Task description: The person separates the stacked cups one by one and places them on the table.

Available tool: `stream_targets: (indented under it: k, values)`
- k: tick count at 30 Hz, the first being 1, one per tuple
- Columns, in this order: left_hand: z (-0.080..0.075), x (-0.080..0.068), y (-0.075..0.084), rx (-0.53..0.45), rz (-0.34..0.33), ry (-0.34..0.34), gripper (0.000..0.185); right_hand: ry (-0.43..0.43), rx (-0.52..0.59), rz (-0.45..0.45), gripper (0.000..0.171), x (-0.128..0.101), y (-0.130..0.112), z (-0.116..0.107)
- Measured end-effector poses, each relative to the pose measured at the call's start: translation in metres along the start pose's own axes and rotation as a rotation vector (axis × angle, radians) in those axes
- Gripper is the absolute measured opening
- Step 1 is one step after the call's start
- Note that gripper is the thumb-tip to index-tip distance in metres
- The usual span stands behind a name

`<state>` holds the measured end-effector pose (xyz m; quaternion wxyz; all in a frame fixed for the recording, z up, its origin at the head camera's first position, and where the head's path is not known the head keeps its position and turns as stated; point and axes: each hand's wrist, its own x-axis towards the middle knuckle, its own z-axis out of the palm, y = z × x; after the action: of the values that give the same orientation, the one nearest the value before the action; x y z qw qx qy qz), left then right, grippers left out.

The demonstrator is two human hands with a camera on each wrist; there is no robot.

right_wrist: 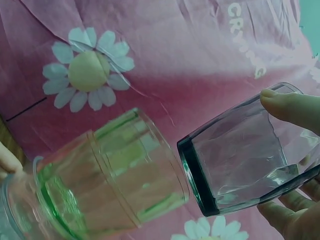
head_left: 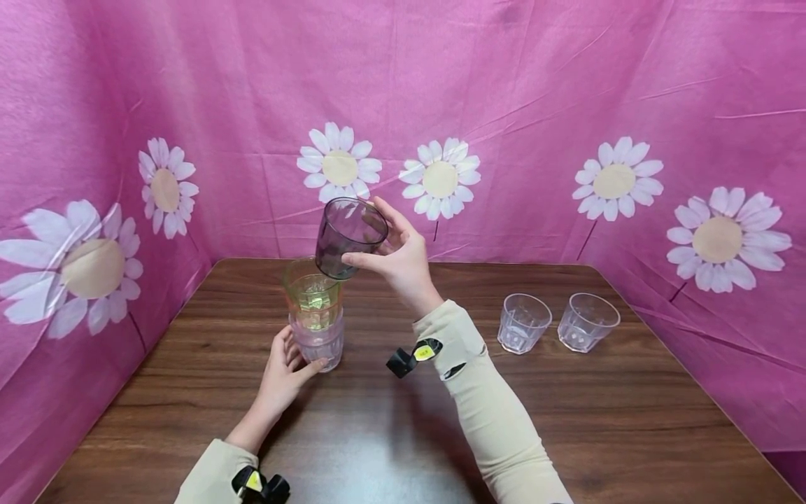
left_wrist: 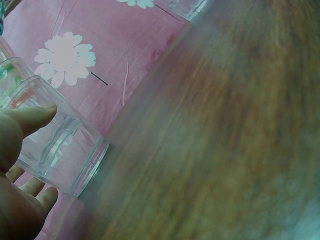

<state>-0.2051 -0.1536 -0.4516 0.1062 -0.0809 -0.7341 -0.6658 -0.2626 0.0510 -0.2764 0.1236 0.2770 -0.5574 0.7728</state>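
Above a multicoloured tumbler stack (head_left: pixel 316 308) clasped low by the left hand (head_left: pixel 282 369), a smoky-grey tumbler (head_left: pixel 336 245) is gripped by the right hand (head_left: pixel 403 259).

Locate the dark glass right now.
In the head view, the dark glass is slightly left of centre, in the right hand, just above the stacked glasses.

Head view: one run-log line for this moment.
left hand: holds cup stack; right hand: holds dark cup near stack top; table right: two clear cups
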Motion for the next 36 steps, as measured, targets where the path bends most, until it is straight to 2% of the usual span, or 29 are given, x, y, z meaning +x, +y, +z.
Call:
stream_targets:
  k: [8,17,25,36]
  values:
    - [-0.001,0.001,-0.001,0.002,-0.011,-0.002,0.083,0.048,0.049,0.012,0.090,-0.003,0.003,-0.017]
    - [-0.002,0.000,-0.001,0.022,-0.007,-0.003,0.083,0.099,0.015,0.022,0.091,-0.013,0.009,-0.036]
    - [-0.001,0.001,-0.001,0.020,-0.005,-0.002,0.082,0.116,-0.123,0.100,0.090,-0.025,0.027,-0.054]
    - [0.000,0.000,-0.001,0.003,-0.015,-0.002,0.082,0.132,-0.220,0.181,0.091,-0.045,0.051,-0.079]
